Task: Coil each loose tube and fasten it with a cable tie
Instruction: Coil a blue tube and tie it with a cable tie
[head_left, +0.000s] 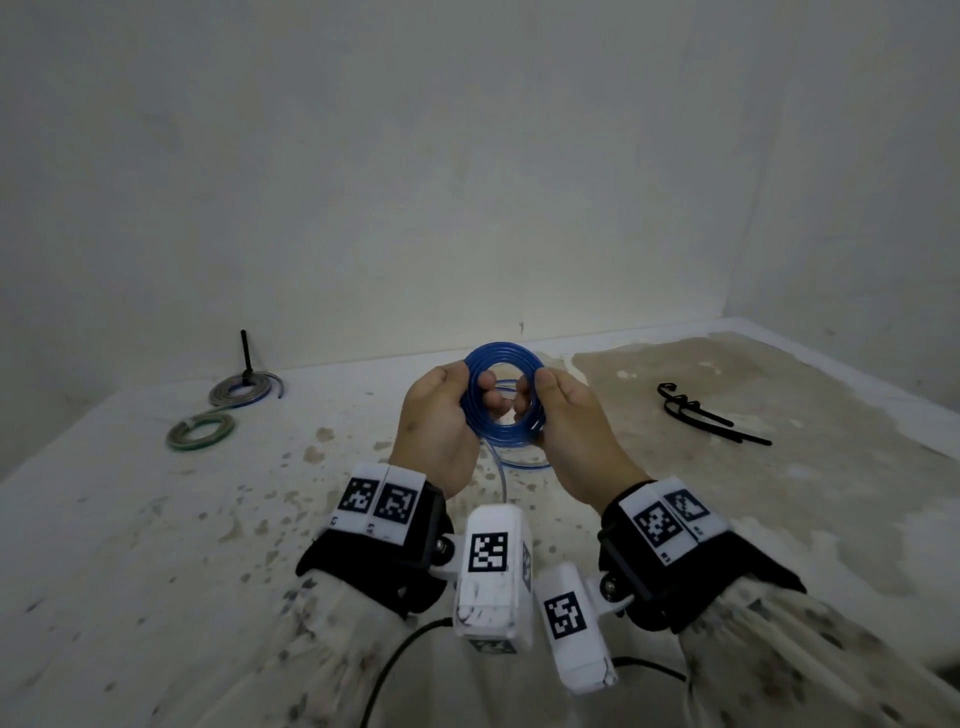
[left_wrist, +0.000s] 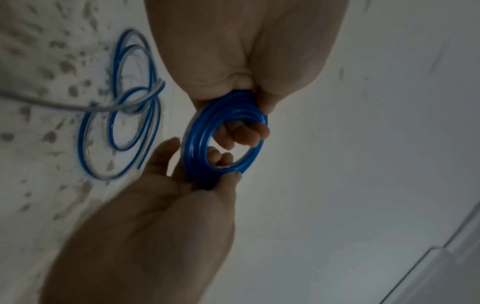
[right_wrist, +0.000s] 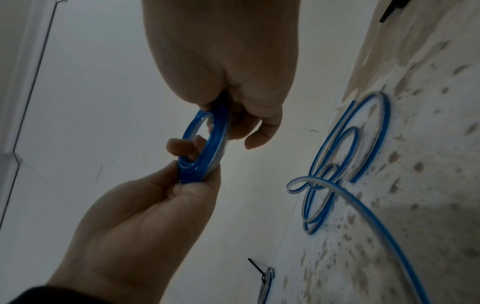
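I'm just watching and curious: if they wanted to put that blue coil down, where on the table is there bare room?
Bare patches: between the green coil and the left hand; between the right hand and the black cable ties. Crowded: under the held blue coil, where the loose blue tube lies looped, and the far left corner, with the grey coil.

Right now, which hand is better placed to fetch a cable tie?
Right hand: the black cable ties lie on its side, apart from the coil. The left hand also grips the blue tube coil and could hold it.
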